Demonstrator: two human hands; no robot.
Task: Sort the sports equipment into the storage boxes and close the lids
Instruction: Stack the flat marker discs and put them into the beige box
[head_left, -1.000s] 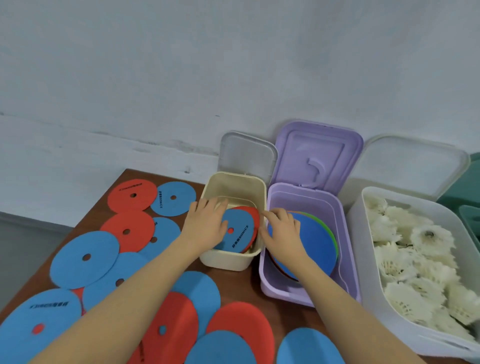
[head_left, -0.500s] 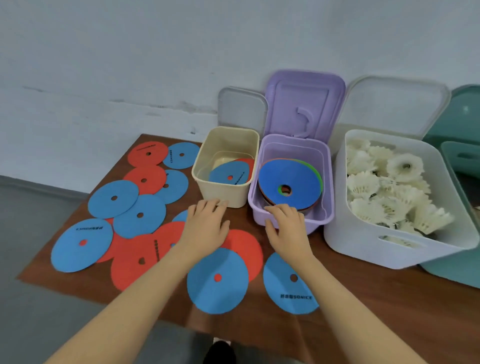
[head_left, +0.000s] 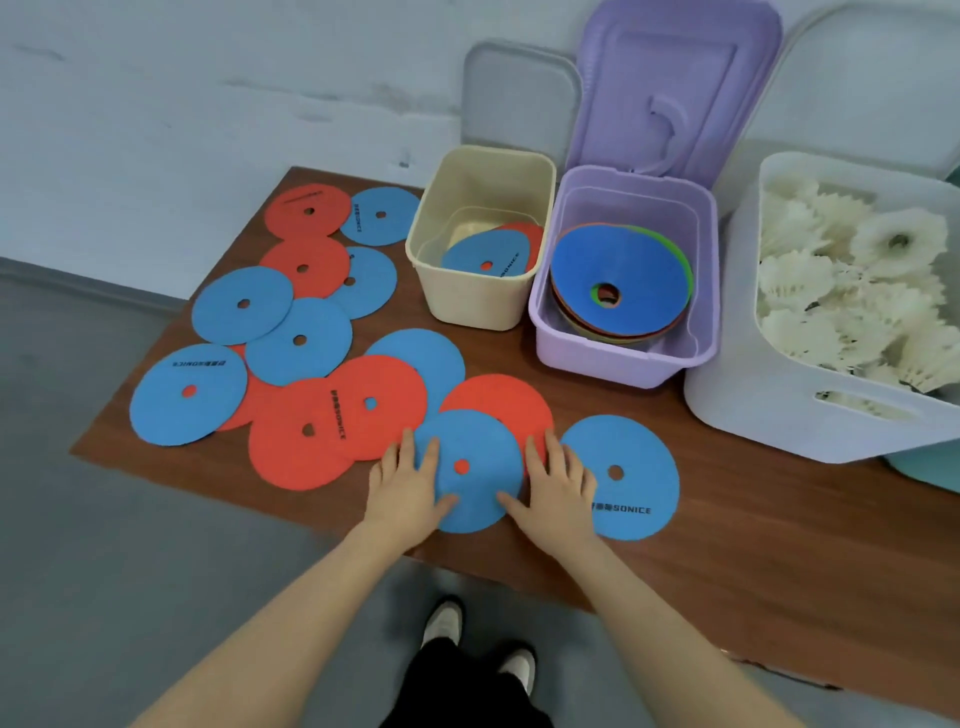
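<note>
Flat on the near blue disc (head_left: 470, 470) at the table's (head_left: 727, 545) front edge, left hand (head_left: 405, 486) and right hand (head_left: 558, 486) with fingers straight, beyond them scattered red and blue discs (head_left: 311, 332), then cream box (head_left: 480, 306), purple box (head_left: 613, 358), white box (head_left: 753, 400) of shuttlecocks (head_left: 852, 291), lids up.

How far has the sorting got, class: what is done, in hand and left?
Done: discs lie in the cream box and purple box. In hand: left hand and right hand rest on a blue disc. Left: many loose discs; every lid open.
</note>
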